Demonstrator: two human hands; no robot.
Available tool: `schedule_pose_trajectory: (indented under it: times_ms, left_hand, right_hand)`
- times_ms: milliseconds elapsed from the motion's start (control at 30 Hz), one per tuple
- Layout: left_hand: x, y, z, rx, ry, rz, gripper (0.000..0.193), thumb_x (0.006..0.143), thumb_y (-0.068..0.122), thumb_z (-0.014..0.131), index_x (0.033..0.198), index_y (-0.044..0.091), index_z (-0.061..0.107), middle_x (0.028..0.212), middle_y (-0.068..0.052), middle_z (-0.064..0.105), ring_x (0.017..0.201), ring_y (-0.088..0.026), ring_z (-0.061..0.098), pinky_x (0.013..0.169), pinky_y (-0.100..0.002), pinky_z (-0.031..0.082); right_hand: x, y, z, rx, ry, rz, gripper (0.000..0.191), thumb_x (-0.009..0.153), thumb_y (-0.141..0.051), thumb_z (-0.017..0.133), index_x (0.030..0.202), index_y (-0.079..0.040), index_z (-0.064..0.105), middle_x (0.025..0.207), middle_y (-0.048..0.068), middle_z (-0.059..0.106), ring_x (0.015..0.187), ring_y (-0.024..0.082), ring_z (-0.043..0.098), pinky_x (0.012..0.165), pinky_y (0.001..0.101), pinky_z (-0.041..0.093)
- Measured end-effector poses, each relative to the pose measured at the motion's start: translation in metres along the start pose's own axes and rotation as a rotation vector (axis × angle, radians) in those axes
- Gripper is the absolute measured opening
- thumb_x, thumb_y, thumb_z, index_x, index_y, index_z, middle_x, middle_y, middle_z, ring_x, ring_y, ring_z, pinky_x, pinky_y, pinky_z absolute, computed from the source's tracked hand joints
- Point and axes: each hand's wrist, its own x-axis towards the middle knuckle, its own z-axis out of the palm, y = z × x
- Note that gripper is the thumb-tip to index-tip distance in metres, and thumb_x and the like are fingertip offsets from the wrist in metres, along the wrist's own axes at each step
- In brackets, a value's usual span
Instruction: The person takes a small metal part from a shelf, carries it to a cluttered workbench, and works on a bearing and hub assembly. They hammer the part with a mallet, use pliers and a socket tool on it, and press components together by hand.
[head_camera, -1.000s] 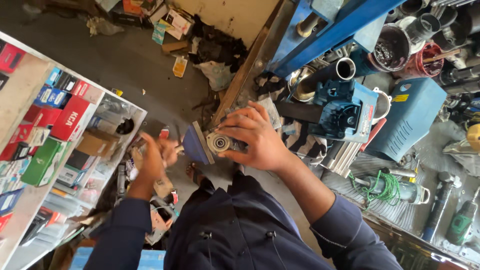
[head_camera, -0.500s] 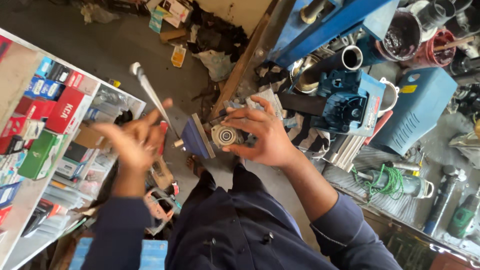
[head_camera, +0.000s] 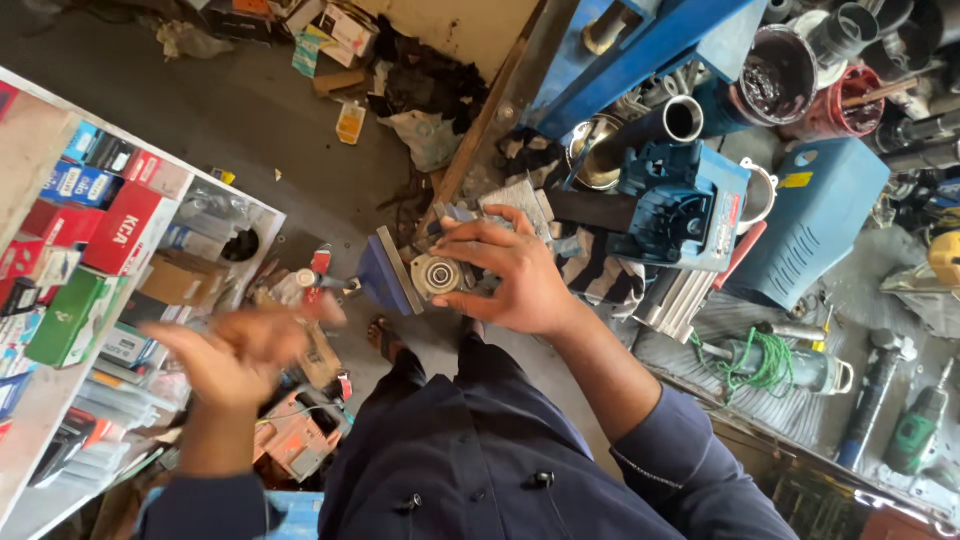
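Your left hand (head_camera: 245, 345) is smeared by motion blur, so you can't tell whether it holds anything. Your right hand (head_camera: 510, 275) covers the far side of the round metal part (head_camera: 437, 275).

Even daylight, soft shadows, left hand (head_camera: 235, 350) motion-blurred, wide-angle bending at edges, centre sharp
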Motion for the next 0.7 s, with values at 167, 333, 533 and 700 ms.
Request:
schedule_pose_trajectory:
  times_ms: [167,333,533,700]
  left_hand:
    - [-0.001,-0.04,0.022,0.239,0.295,-0.593,0.083,0.089,0.088,0.009,0.061,0.012,0.031,0.101,-0.02,0.068,0.047,-0.014,0.035,0.047,-0.032,0.03]
    - [0.048,-0.013,0.002,0.084,0.519,-0.282,0.077,0.096,0.082,0.02,0.061,0.014,0.029,0.139,-0.018,0.072,0.044,-0.01,0.033,0.042,-0.027,0.025]
    - [0.046,-0.021,0.009,0.637,0.646,-0.669,0.074,0.099,0.079,0.035,0.063,0.015,0.036,0.094,-0.039,0.071,0.055,-0.007,0.058,0.039,-0.029,0.026]
    - [0.038,-0.046,0.027,-0.003,0.545,-0.773,0.076,0.088,0.081,0.027,0.051,0.015,0.033,0.097,-0.023,0.083,0.036,-0.011,0.029,0.035,-0.028,0.02]
  right_hand:
    - [0.0,0.002,0.001,-0.011,-0.005,0.0,0.053,0.075,-0.034,0.092,0.118,-0.01,0.074,0.121,0.005,0.072,0.126,0.023,0.065,0.116,0.0495,0.038]
    - [0.002,0.0,0.001,-0.017,-0.005,-0.003,0.054,0.074,-0.034,0.092,0.118,-0.01,0.074,0.12,0.005,0.072,0.127,0.024,0.065,0.115,0.0506,0.037]
    - [0.007,-0.005,0.0,-0.024,0.01,-0.021,0.052,0.074,-0.034,0.092,0.117,-0.011,0.074,0.119,0.004,0.072,0.127,0.023,0.065,0.115,0.0502,0.037]
    - [0.005,-0.009,0.001,-0.049,-0.03,0.019,0.051,0.075,-0.032,0.091,0.118,-0.012,0.074,0.121,0.004,0.071,0.132,0.024,0.062,0.115,0.0512,0.036]
